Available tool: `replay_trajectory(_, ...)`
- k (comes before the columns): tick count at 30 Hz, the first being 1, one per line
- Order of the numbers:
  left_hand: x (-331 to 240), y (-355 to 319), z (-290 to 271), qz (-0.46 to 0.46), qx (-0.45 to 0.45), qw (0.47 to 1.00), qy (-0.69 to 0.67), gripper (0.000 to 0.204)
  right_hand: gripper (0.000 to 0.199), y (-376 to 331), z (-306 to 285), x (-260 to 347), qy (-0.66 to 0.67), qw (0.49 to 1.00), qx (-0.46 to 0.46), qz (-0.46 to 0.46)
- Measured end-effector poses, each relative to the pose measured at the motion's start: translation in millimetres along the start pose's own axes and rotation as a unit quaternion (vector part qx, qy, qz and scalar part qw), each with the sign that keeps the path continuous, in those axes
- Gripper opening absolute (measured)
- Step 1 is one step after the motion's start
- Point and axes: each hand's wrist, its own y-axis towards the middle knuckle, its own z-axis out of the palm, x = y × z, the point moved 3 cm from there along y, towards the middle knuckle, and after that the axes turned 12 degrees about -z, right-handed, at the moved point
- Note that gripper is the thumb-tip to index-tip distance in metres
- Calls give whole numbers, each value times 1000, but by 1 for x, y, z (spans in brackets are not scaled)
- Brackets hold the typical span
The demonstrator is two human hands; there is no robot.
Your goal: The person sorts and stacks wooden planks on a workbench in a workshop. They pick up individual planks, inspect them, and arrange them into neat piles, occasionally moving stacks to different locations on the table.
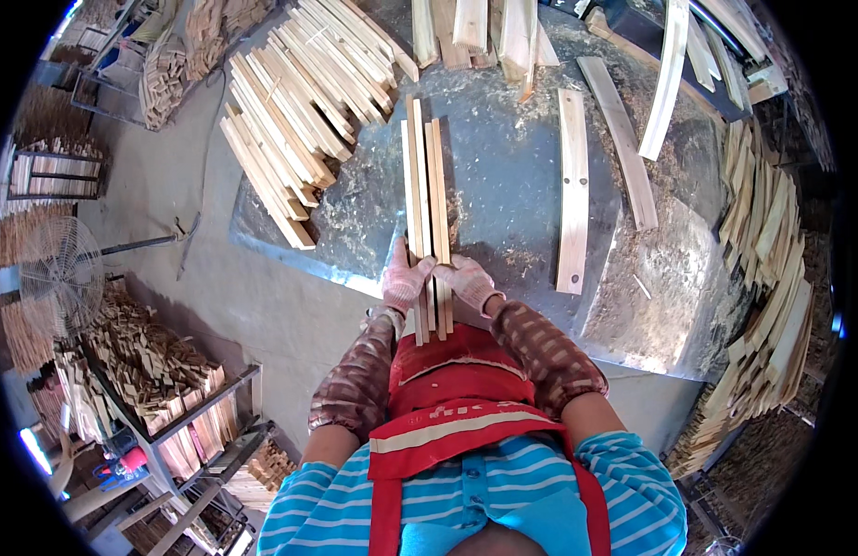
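Observation:
Several narrow wooden strips lie side by side, pointing away from me, their near ends reaching over the table edge towards my red apron. My left hand, in a pale pinkish work glove, is closed round the strips from the left. From the right, my right hand, gloved alike, grips the same bundle, its thumb close to the left thumb. Both hands sit near the strips' closer ends. Beyond and to the left, a large spread of similar strips covers that part of the dark metal table.
Right of my hands lie a knotted board and a greyish board. Wider boards rest at the far edge. Stacked wood lines the right side. A caged fan and a rack of offcuts stand on the left.

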Motion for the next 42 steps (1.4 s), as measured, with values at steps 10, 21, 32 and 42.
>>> replay_trajectory(10, 26, 3, -5, 191, -211, 958, 11, 68, 37, -9, 2, -40, 154, 973, -169, 21)
replay_trajectory(21, 28, 5, 18, 132, -278, 941, 142, 98, 32, -34, -35, -53, 114, 972, -203, 25)
replay_trajectory(32, 5, -20, -33, 45, -177, 979, 88, 101, 22, -19, -14, -79, 243, 950, -197, -4)
replay_trajectory(42, 71, 21, -45, 49, -41, 996, -55, 53, 33, -23, -11, 8, -4, 972, -233, 10)
